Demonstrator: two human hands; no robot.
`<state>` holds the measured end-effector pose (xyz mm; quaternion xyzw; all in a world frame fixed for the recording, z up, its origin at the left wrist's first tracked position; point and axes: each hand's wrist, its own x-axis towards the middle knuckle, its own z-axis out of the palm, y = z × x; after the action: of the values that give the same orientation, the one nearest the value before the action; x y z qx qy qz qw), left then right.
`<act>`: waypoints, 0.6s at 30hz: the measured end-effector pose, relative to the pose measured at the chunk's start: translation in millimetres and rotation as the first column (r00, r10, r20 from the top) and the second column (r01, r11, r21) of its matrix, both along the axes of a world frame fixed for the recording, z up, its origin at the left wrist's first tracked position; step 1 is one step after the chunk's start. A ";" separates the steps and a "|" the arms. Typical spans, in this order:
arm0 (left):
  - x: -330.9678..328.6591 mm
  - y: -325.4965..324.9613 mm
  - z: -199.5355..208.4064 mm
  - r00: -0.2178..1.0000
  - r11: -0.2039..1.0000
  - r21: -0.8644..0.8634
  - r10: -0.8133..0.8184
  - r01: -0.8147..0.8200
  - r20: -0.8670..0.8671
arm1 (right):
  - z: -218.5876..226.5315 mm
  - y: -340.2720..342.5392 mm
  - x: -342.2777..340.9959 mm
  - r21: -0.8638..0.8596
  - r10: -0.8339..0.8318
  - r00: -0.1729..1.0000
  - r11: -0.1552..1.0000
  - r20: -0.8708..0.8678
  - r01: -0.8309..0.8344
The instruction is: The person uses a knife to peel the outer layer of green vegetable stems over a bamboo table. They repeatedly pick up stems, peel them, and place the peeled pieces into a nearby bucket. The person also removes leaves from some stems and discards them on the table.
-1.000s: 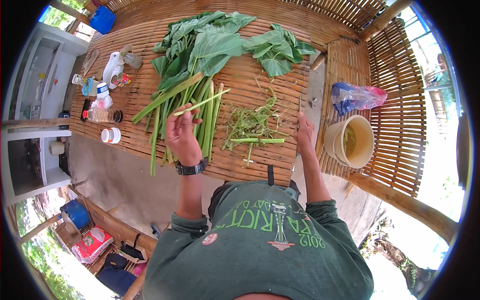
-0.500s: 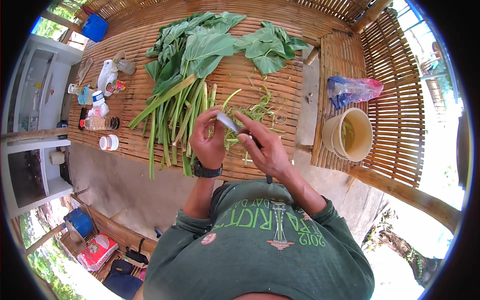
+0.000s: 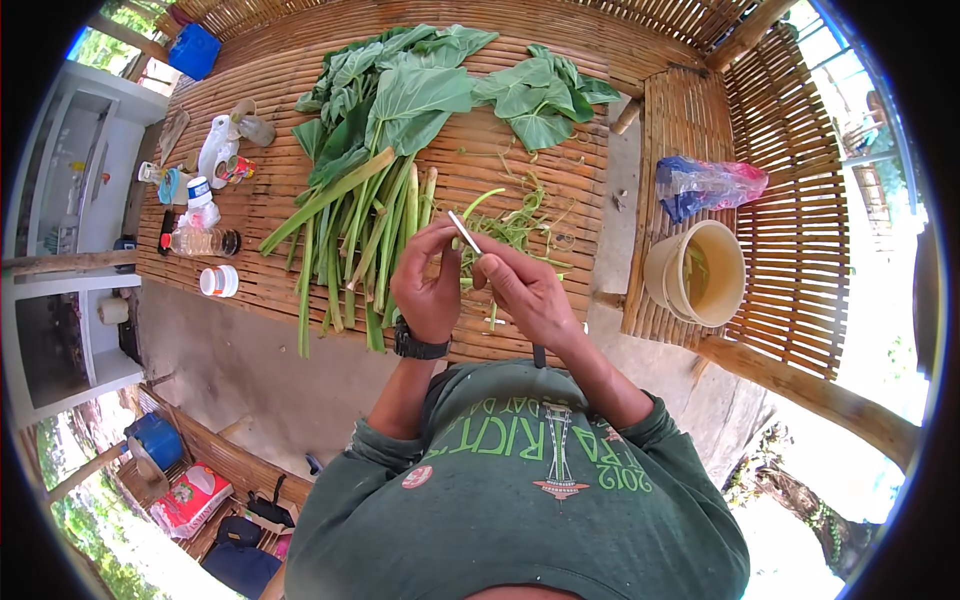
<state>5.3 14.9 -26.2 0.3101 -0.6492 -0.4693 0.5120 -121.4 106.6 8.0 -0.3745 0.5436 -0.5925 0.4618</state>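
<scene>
The grip of the right hand [image 3: 528, 295] is pinching a thin knife [image 3: 465, 234], whose pale blade points away from the body and leans to the left. The left hand [image 3: 428, 290] is just beside it, with its fingers curved; I cannot tell if this grip is pressed together on something, because its fingertips are partly hidden. One slender green stalk [image 3: 482, 200] comes out immediately beyond the blade and the left fingertips, and its end bends to the right. Behind the hands, a heap of green peelings [image 3: 525, 225] lies on the bamboo tabletop [image 3: 268, 160]. To the left lies a bundle of thick stalks [image 3: 345, 235], with large leaves [image 3: 425, 98] farther away. At right stands a pale bucket [image 3: 664, 272].
</scene>
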 end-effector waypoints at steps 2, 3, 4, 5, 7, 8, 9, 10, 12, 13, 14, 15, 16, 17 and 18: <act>-2.6 1.9 0.3 0.996 0.997 0.070 -0.017 0.024 -0.093 | -0.8 2.7 -11.7 0.185 0.014 0.966 0.981 0.258 -0.063; -1.7 0.7 0.9 0.992 0.991 0.129 -0.009 0.026 -0.126 | -4.0 2.6 -16.6 0.208 -0.054 0.961 0.978 0.270 -0.003; -0.8 -2.2 2.4 0.988 0.981 0.189 -0.002 0.032 -0.157 | -10.4 2.1 -22.3 0.235 -0.125 0.952 0.970 0.280 0.059; 0.9 -6.4 4.2 0.982 0.968 0.248 0.009 0.039 -0.190 | -18.9 1.6 -29.6 0.262 -0.194 0.938 0.958 0.287 0.118; 11.6 -19.6 8.1 0.978 0.953 0.304 0.054 0.010 -0.202 | -59.9 13.0 -59.9 0.351 -0.285 0.913 0.920 0.291 0.175; 20.4 -26.6 10.2 0.975 0.944 0.330 0.085 -0.013 -0.203 | -70.8 14.9 -71.9 0.369 -0.370 0.883 0.894 0.290 0.254; 27.3 -34.1 10.3 0.970 0.930 0.364 0.130 -0.047 -0.206 | -81.7 19.1 -83.3 0.388 -0.457 0.843 0.859 0.285 0.335; 35.7 -41.4 10.6 0.960 0.922 0.385 0.153 -0.053 -0.236 | -96.2 27.1 -96.4 0.400 -0.484 0.825 0.845 0.292 0.354; 50.6 -55.4 8.9 0.937 0.903 0.426 0.189 -0.049 -0.293 | -131.7 46.5 -119.8 0.439 -0.543 0.805 0.800 0.239 0.409; 57.0 -61.1 7.3 0.929 0.903 0.425 0.212 -0.068 -0.302 | -150.4 56.9 -128.5 0.461 -0.567 0.805 0.770 0.177 0.441; 61.7 -65.1 6.1 0.926 0.906 0.417 0.215 -0.071 -0.309 | -158.1 62.8 -133.2 0.478 -0.587 0.802 0.739 0.114 0.474; 65.4 -68.4 5.4 0.924 0.909 0.410 0.216 -0.072 -0.316 | -165.4 69.8 -137.5 0.530 -0.507 0.862 0.733 0.007 0.427; 67.2 -69.5 5.4 0.922 0.912 0.404 0.218 -0.075 -0.321 | -166.5 75.5 -137.9 0.584 -0.411 0.907 0.715 -0.093 0.384; 67.7 -69.7 5.3 0.922 0.912 0.405 0.212 -0.068 -0.324 | -168.7 79.4 -136.8 0.638 -0.301 0.936 0.687 -0.184 0.347; 67.3 -69.8 5.4 0.924 0.913 0.403 0.208 -0.065 -0.322 | -174.0 79.7 -130.6 0.556 -0.260 0.934 0.751 -0.246 0.355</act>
<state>72.6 -54.9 -20.8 0.3591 -0.4164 -0.5987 0.5824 -252.0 186.2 -166.1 -0.1611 0.7888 -0.4305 0.4081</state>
